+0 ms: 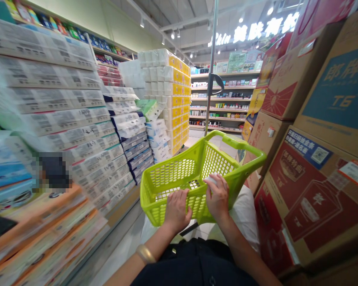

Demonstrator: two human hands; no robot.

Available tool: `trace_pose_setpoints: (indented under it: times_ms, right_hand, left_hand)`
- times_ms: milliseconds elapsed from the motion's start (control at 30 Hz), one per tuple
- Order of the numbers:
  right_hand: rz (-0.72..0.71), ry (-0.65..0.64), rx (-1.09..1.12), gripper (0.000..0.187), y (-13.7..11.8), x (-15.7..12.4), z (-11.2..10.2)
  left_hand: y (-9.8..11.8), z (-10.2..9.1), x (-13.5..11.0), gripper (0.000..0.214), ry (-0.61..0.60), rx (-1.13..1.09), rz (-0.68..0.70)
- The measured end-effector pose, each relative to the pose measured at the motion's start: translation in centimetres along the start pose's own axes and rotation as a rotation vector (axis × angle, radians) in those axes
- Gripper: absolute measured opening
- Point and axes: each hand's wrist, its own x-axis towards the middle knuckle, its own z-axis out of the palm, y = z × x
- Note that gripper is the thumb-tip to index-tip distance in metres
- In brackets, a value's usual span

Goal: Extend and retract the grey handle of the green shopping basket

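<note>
Head view. L hand (pixel 176 210) curls over the near rim (pixel 197 191) of the green basket (pixel 158 214), centre, near; R hand (pixel 217 194) pinches a small white item (pixel 211 179) (ID unclear) at same rim. For good ctrl, firm L grip should steady basket while R fingers clear rim. Wrapped packs (pixel 65 97), left, & cartons (pixel 322 159), right, hem it in; metal pole (pixel 212 51), far.
</note>
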Motion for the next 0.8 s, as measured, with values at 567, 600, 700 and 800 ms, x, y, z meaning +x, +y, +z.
trace_pose_setpoints:
  times_ms: [567,600,700,800]
  right_hand:
    - [-0.048,-0.049,0.045,0.033,-0.3,-0.5,0.4]
    - [-0.083,-0.094,0.069,0.034,-0.8,-0.7,0.6]
    - [-0.136,-0.151,0.1,0.035,-1.1,-1.0,0.8]
    - [-0.077,-0.081,0.049,0.033,0.1,-0.1,0.4]
  left_hand:
    - [0.0,0.1,0.0,0.052,0.007,0.006,0.005]
    - [0.1,0.0,0.0,0.052,0.007,0.008,0.008]
    - [0.1,-0.1,0.1,0.052,0.006,0.011,0.013]
    - [0.1,-0.1,0.0,0.054,0.007,0.007,0.013]
